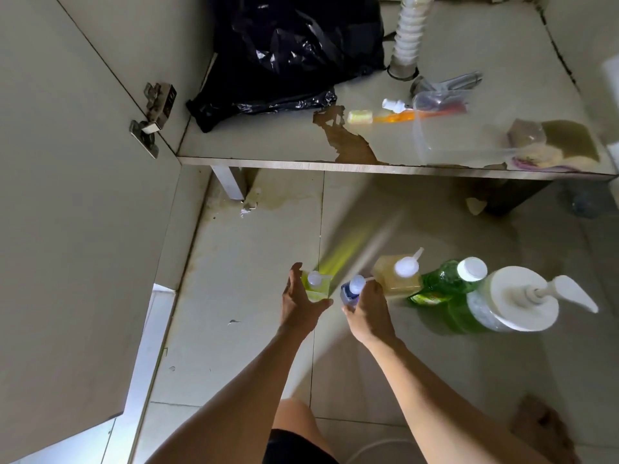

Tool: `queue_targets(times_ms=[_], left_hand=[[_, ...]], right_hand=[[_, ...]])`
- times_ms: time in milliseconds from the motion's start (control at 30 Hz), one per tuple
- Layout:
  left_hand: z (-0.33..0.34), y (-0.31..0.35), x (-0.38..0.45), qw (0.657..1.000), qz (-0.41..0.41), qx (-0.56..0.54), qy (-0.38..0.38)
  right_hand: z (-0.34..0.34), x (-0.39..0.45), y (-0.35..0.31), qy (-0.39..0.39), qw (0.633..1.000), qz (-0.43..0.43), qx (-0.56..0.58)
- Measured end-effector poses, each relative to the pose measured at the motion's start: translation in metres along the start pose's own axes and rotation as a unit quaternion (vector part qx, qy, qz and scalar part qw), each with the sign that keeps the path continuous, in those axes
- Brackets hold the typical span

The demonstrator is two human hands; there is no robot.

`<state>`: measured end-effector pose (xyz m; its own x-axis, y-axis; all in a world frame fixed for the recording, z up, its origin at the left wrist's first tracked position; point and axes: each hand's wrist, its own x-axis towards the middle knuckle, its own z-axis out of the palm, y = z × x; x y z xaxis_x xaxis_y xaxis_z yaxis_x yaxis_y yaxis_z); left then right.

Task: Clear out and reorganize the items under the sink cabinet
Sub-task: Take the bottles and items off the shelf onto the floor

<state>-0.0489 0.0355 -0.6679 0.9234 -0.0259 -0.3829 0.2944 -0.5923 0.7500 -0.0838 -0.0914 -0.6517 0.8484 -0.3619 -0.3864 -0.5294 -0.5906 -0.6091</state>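
Both hands work at floor level in front of the open under-sink cabinet. The left hand (301,301) is wrapped around a yellow-green bottle (316,286) that stands on the tiled floor (234,296), fingers on its left side, thumb curled under its near edge. The right hand (368,309) is closed around a small blue bottle (351,291); whether that bottle rests on the floor cannot be told.

A row of containers extends toward 3 o'clock from the right hand: an amber square bottle (400,274) with a white nozzle touches the right fingers; just beside it stands a green bottle (445,279) with a white cap; next comes a large white pump dispenser (516,299), spout pointing toward 3 o'clock.

At 12 o'clock lies the cabinet floor (268,142), its surface peeled near the front edge. Remaining on it:
- a black plastic bag (291,58) at 11 o'clock, against the back left corner;
- a white corrugated drain hose (410,35) at 12 o'clock;
- a clear plastic cup (442,128) on its side, near an orange-handled brush (378,117);
- sponges (556,142) at 2 o'clock, near the front right corner.

A door hinge (154,117) is mounted on the panel at 10 o'clock.
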Motion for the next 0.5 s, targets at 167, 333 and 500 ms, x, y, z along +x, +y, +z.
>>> queue_targets(times_ms=[167,333,500], left_hand=[[-0.031,0.010,0.001,0.979,-0.030,0.183,-0.083],[-0.077,0.039,0.006,0.973,-0.036,0.222,-0.059],[-0.107,0.079,0.005,0.969,0.027,0.245,-0.015]], right_hand=[[-0.029,-0.021,-0.009,-0.123,0.984,0.047,-0.122],[-0.072,-0.029,-0.035,-0.140,0.983,0.028,-0.112],[-0.130,-0.020,-0.071,-0.124,0.987,-0.030,-0.098]])
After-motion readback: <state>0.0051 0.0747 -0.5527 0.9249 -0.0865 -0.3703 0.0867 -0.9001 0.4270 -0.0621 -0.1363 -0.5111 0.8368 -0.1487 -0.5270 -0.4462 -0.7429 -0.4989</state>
